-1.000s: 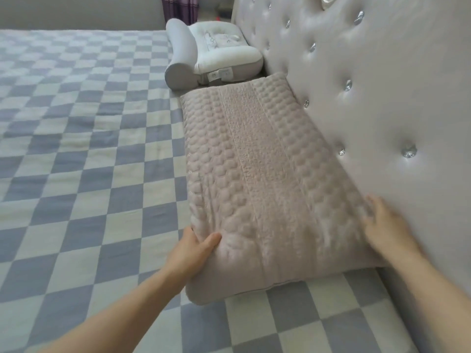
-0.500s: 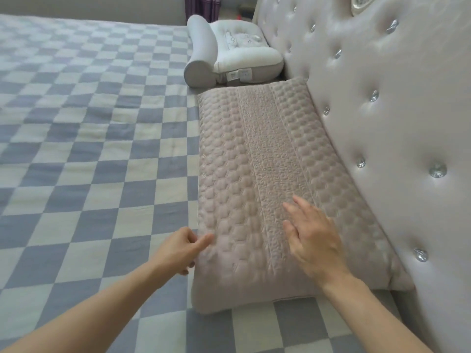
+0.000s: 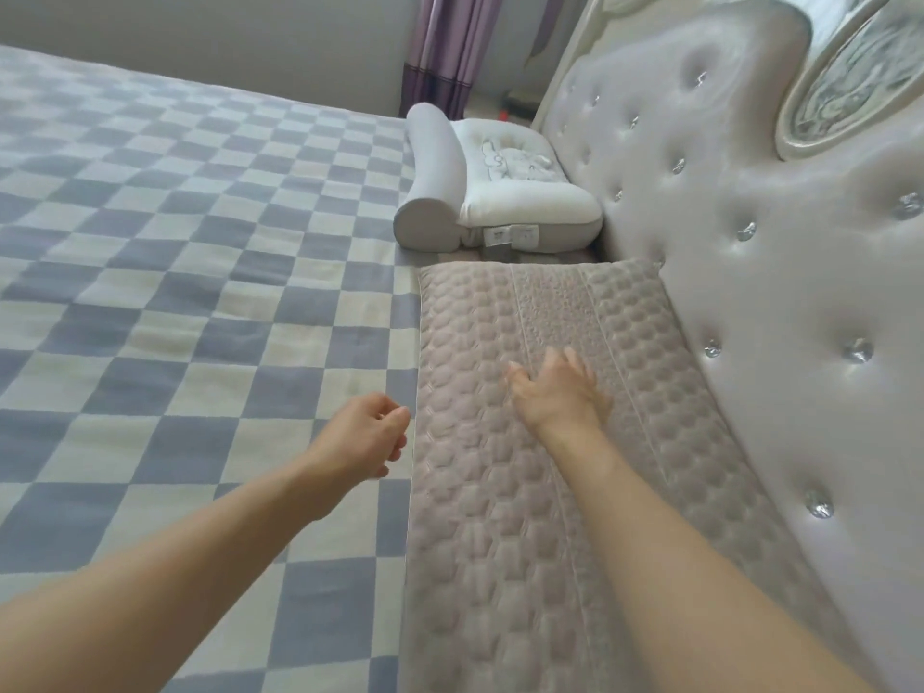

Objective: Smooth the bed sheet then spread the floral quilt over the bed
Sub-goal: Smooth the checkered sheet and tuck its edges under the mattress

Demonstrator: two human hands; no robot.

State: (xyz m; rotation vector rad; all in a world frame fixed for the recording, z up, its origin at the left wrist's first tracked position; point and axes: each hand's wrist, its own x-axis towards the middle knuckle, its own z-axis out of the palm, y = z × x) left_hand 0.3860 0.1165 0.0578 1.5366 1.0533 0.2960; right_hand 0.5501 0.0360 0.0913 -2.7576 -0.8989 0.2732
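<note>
A blue and cream checkered bed sheet (image 3: 175,302) covers the bed and lies fairly flat. A long beige quilted pillow (image 3: 500,517) lies along the headboard side. My right hand (image 3: 560,392) is over the pillow's middle with fingers spread and fairly straight, blurred by motion. My left hand (image 3: 362,435) hovers just left of the pillow's edge, above the sheet, fingers loosely curled and holding nothing. No floral quilt is in view.
A tufted grey headboard (image 3: 775,252) with crystal buttons rises at the right. A small white and grey contoured pillow (image 3: 500,187) sits beyond the beige one. A purple curtain (image 3: 445,52) hangs at the back beside a pale wall.
My left hand let go of the pillow's corner and drew back over the sheet. My right hand moved from the pillow's headboard side onto its top and further along it. The view shifted forward.
</note>
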